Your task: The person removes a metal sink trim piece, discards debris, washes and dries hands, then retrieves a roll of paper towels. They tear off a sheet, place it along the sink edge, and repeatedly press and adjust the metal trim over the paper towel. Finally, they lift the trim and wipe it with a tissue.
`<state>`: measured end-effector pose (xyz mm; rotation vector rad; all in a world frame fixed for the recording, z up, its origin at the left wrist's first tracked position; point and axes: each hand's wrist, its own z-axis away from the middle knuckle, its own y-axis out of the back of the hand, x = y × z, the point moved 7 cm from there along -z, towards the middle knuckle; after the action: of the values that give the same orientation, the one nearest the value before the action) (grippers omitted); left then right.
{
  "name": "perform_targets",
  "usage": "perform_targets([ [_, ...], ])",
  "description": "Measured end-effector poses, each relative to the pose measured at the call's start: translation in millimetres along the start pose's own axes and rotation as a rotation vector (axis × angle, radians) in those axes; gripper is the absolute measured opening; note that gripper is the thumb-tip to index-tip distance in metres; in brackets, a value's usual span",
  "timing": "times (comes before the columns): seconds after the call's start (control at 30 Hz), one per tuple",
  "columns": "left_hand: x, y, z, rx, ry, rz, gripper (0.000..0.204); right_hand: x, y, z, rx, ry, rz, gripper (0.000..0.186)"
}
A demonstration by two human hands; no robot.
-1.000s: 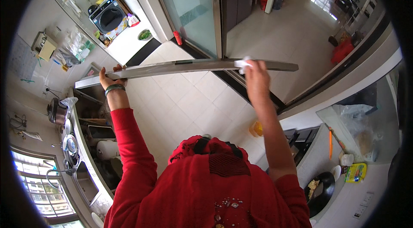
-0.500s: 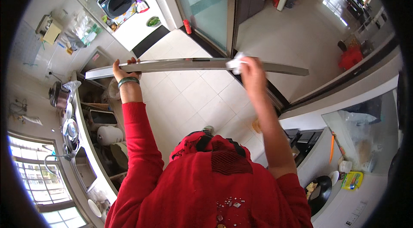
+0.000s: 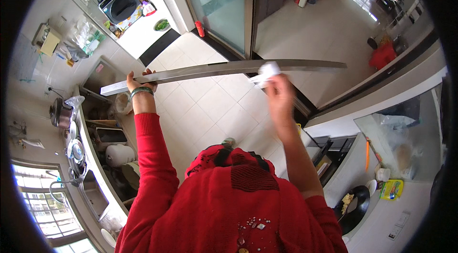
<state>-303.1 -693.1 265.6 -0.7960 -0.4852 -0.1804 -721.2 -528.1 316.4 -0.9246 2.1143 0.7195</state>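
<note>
A long silver metal bar (image 3: 205, 72) spans the view in front of me, its right end a little higher in the picture than its left. Near its left end, my left hand (image 3: 141, 89) is wrapped around it, a dark bangle on the wrist. My right hand (image 3: 280, 95) is closed on a crumpled white tissue (image 3: 268, 70), somewhat smeared by motion. The tissue overlaps the near edge of the bar right of its middle; whether it presses on the metal I cannot tell.
A counter with a sink (image 3: 94, 191) and open shelves runs along my left. On the right, a black wok (image 3: 357, 208) holding food sits on another counter. Ahead stand a frosted glass door (image 3: 214, 5) and a red bottle (image 3: 199, 29) on the tiled floor.
The bar has tilted, its left end lower and its right end higher in the picture. My right hand has come slightly nearer to me with the tissue. The whole view has shifted a little.
</note>
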Motion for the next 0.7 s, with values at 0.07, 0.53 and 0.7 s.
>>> perform_targets([
  [0.07,3,7,-2,0.01,0.005,0.018,0.043,35,52,-9,0.24,-0.236,0.132,0.012],
  [0.53,5,-14,0,-0.036,0.108,0.128,0.033,-2,73,-66,0.533,0.021,-0.276,0.018],
  [0.7,-1,-30,11,-0.087,0.13,0.157,0.038,-1,55,-75,0.543,-0.084,-0.346,0.019],
])
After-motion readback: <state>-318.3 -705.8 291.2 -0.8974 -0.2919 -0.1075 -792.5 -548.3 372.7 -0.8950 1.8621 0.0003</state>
